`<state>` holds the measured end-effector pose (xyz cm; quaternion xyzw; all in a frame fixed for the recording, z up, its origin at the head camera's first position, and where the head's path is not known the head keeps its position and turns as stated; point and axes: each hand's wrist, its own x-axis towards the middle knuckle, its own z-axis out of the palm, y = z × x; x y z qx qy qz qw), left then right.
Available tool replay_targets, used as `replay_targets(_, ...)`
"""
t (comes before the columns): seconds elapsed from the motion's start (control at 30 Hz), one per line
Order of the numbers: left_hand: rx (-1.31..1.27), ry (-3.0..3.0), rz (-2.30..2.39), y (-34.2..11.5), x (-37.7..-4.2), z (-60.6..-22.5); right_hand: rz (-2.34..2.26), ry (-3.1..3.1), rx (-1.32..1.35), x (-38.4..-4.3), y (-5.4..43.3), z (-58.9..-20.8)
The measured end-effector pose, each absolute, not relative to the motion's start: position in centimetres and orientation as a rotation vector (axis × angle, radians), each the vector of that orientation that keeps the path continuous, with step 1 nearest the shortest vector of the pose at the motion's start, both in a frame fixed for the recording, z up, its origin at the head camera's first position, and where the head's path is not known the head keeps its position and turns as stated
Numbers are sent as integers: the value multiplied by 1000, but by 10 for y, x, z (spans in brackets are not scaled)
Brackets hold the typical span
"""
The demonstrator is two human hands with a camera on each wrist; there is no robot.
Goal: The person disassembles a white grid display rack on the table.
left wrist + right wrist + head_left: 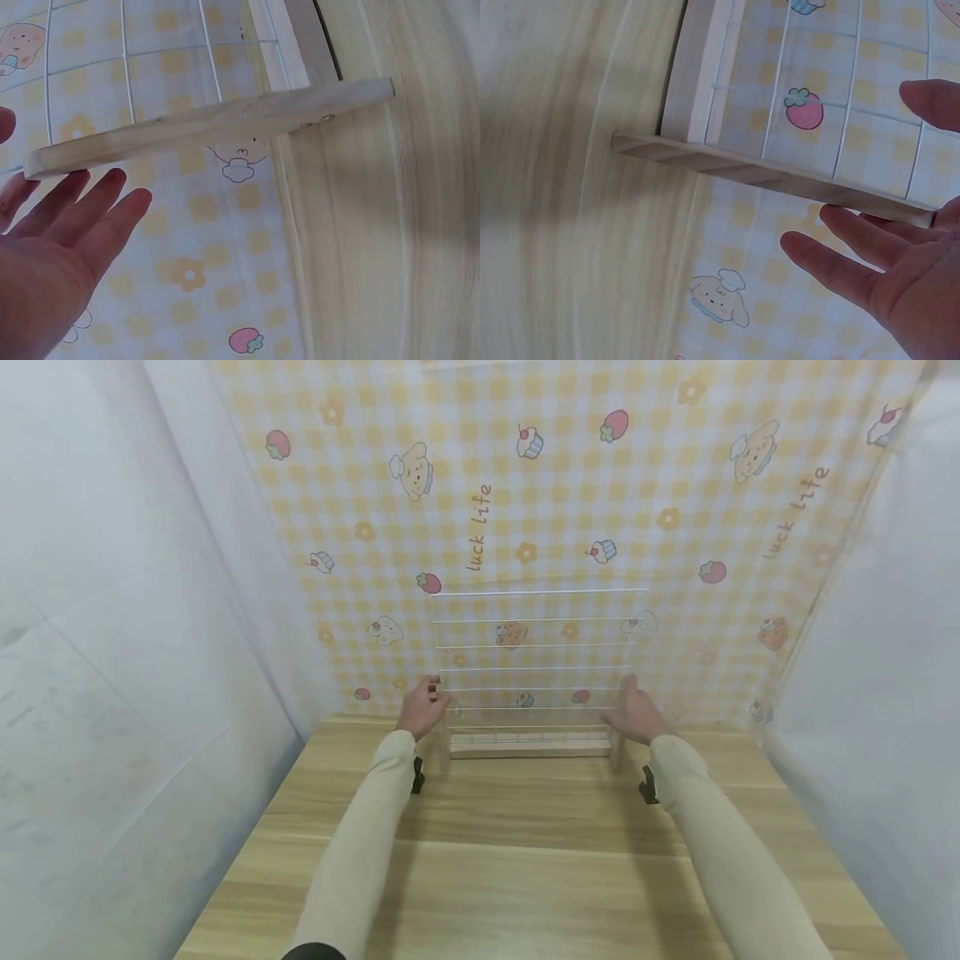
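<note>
A white wire grid rack with a wooden ledge along its bottom stands at the back of the table. My left hand is at its left side. In the left wrist view the extended fingers lie at the upper end of the wooden side piece, the thumb apart on the grid side. My right hand is at the opposite side. Its fingers reach along the outside of the right wooden side piece, while the thumb is spread over the wires.
Behind the rack hangs a yellow checked cloth with cartoon prints. White sheets flank the wood-grain table on both sides. Dark straps or devices sit beneath the wrists.
</note>
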<state>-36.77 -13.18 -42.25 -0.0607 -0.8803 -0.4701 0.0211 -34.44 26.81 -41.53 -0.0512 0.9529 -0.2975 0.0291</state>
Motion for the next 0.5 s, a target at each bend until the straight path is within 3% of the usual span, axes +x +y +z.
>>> replay_targets(0.5, -325, -2587, -1492, -153, -344, -433, -754, 2970, -260, -349, 266, -412)
